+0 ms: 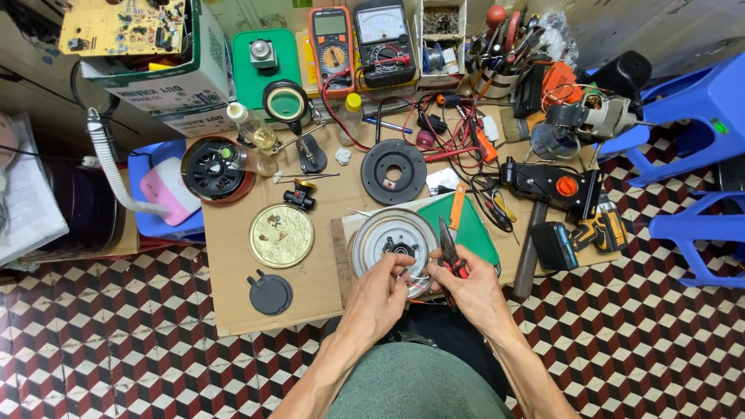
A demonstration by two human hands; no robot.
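Head view, looking down over a cluttered cardboard-covered desk [233, 310] set on a chequered tile floor [116, 365]. Left hand [386, 289] curled at the near rim of a round silver metal plate [392, 237], fingertips pinched on something small and pale there; what exactly, cannot tell. Right hand [469, 289] closed around red-handled pliers [448, 252], dark jaws pointing away from the body, lying over the plate's right edge and a green mat [475, 229]. Plate close in front of the body, near the desk's front edge. Nearby: brass-coloured dish [281, 235] to the left, black round cap [271, 294] below it, black ring-shaped disc [394, 171] beyond the plate, two multimeters [361, 43] at the back with red and black leads trailing. Step in hand, by the look of it: fine work at the plate's rim, one hand steadying, the other bringing the tool in. Next move likely calls for a careful, steady pliers grip on the small part without slipping.
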